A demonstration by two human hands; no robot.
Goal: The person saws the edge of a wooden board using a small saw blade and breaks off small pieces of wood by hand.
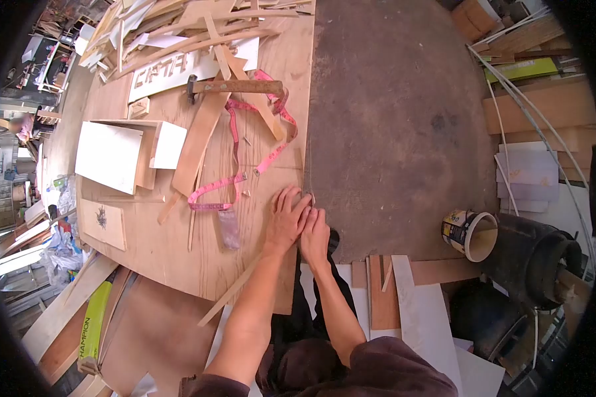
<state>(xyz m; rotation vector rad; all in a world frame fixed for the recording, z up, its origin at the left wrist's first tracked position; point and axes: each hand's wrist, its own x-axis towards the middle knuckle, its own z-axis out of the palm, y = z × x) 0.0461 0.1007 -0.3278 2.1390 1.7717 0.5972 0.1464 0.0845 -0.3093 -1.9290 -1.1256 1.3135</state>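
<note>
My left hand [287, 221] and my right hand [315, 237] meet at the right edge of the plywood sheet [255, 221]. Their fingers are bent and pressed together, and a tiny pale tip shows at the right fingertips. Whatever they pinch is too small and hidden to name. Left of them lies a pink tape measure [235, 132], looped loosely over the board. A clear, flat plastic piece [229, 229] rests near its lower loop. Farther up, a hammer [235, 87] with a worn wooden handle lies across several thin wood strips [202, 142].
A white-faced box [109, 155] stands at left, below a heap of wood offcuts [192, 26]. Beyond the plywood edge is a dark brown surface [391, 132]. An open tub [480, 238] and a black drum [533, 258] stand at right. Another person [25, 126] appears far left.
</note>
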